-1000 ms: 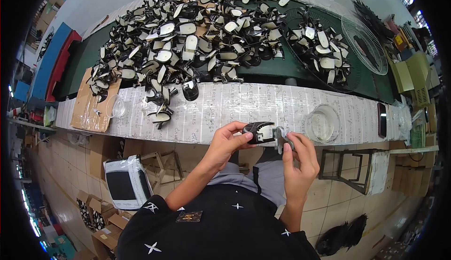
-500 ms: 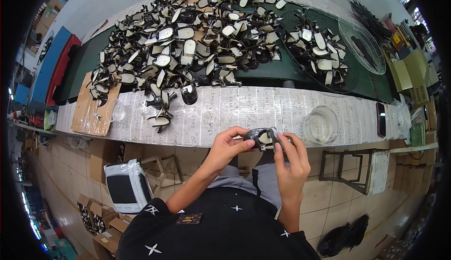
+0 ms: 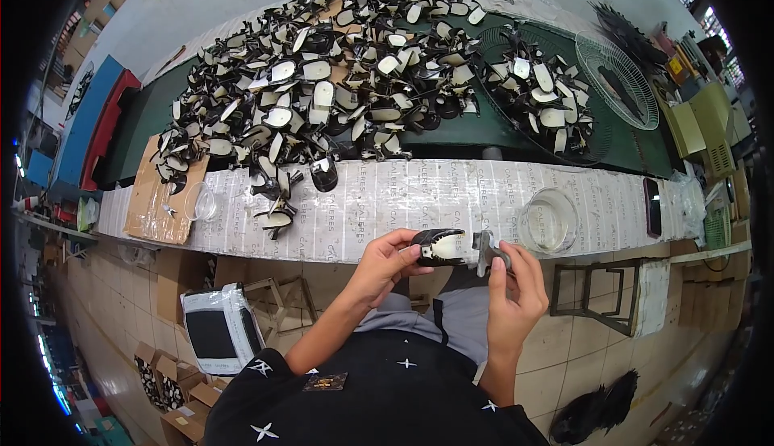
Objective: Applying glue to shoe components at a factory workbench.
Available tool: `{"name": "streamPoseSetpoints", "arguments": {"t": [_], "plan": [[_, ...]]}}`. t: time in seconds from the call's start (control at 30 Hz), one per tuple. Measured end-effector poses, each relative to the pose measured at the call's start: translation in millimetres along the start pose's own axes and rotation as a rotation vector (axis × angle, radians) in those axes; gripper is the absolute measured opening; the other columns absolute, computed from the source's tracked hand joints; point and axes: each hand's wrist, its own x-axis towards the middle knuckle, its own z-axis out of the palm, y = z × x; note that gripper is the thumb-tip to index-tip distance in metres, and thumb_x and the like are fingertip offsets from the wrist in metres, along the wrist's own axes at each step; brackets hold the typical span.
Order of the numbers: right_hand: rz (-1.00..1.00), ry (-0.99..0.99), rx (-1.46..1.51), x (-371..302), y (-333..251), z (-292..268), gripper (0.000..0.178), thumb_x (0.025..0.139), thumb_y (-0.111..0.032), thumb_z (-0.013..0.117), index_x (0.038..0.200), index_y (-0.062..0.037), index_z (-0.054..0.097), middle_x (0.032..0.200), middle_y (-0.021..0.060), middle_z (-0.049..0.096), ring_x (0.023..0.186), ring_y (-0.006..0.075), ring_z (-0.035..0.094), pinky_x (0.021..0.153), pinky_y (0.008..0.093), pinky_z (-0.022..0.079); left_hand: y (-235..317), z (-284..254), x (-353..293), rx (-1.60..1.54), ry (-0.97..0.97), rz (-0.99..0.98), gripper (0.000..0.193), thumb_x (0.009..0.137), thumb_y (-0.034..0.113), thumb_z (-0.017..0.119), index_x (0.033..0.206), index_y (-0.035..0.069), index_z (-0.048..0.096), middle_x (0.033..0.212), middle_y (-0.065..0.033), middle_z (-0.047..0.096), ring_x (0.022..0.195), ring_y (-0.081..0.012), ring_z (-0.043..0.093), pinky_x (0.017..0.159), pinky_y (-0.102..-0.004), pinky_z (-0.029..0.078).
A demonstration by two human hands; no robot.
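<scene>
My left hand [image 3: 390, 262] is closed on the end of a glossy black shoe part [image 3: 443, 247] with a cream inner face, held level above the near edge of the table. To its right, my right hand [image 3: 518, 283] pinches a small grey metal piece [image 3: 487, 251], whose exact kind I cannot make out. A narrow gap parts the metal piece from the shoe part. Beyond my hands, a large heap of similar black and cream shoe parts [image 3: 322, 91] covers the green surface, with several spilling onto the near pale wrapped strip.
A clear plastic tub [image 3: 551, 220] and a phone [image 3: 652, 207] stand to the right on the wrapped strip [image 3: 387, 204]. Farther back are a wire basket [image 3: 601, 144] of shoe parts and another wire basket [image 3: 592, 47]. Cardboard [image 3: 149, 212] and a small clear cup [image 3: 205, 204] lie left.
The metal piece in my right hand has come away from the shoe part and moved right. My left hand has shifted slightly left and down, with more of the cream face showing.
</scene>
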Motion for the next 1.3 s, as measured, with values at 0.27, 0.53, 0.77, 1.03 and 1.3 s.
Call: {"name": "streamPoseSetpoints", "arguments": {"t": [0.27,0.53,0.77,1.03,1.3], "plan": [[0.032,-0.071,0.134,-5,-9,0,0.022,0.085,0.003,0.065,0.107,0.0033,0.068,0.106,0.0148,0.064,0.088,0.0179,0.066,0.068,0.0272,0.058,0,2,0,-0.004,-0.005,-0.001,0.023,0.096,0.011,0.058,0.116,-0.001,0.057,0.105,-0.0083,0.065,0.096,-0.015,0.065,0.084,-0.0327,0.059],[-0.069,-0.162,0.105,-13,-7,17,0.023,0.085,0.002,0.066,0.107,0.0026,0.068,0.106,0.0137,0.063,0.087,0.0195,0.066,0.068,0.0276,0.057,1,7,-1,0.047,0.0,0.016,0.023,0.094,0.01,0.061,0.114,-0.001,0.058,0.107,-0.0079,0.064,0.095,-0.0143,0.064,0.083,-0.031,0.059],[0.289,-0.189,0.542,-13,1,15,0.021,0.092,-0.005,0.061,0.11,0.0048,0.064,0.108,0.0117,0.064,0.089,0.0149,0.064,0.072,0.0251,0.054,-4,1,1,0.086,0.024,0.028,0.025,0.094,0.012,0.061,0.116,-0.001,0.056,0.108,-0.0078,0.063,0.096,-0.015,0.064,0.084,-0.0323,0.059],[0.348,-0.163,1.088,18,51,14,0.026,0.097,-0.014,0.053,0.115,0.0044,0.057,0.11,0.0124,0.063,0.087,0.0127,0.062,0.072,0.0256,0.052,-5,-9,-4,-0.022,-0.002,-0.02,0.026,0.094,0.017,0.062,0.115,0.002,0.056,0.106,-0.0059,0.063,0.096,-0.0169,0.063,0.082,-0.0335,0.057],[0.426,-0.12,1.081,48,111,77,0.025,0.098,-0.014,0.054,0.119,0.0001,0.059,0.108,0.0059,0.064,0.092,0.0104,0.06,0.076,0.0221,0.047,9,16,-15,-0.655,-0.615,-0.074,0.03,0.082,0.019,0.076,0.1,0.01,0.054,0.089,-0.0026,0.051,0.085,-0.0217,0.06,0.083,-0.0393,0.052]]}}
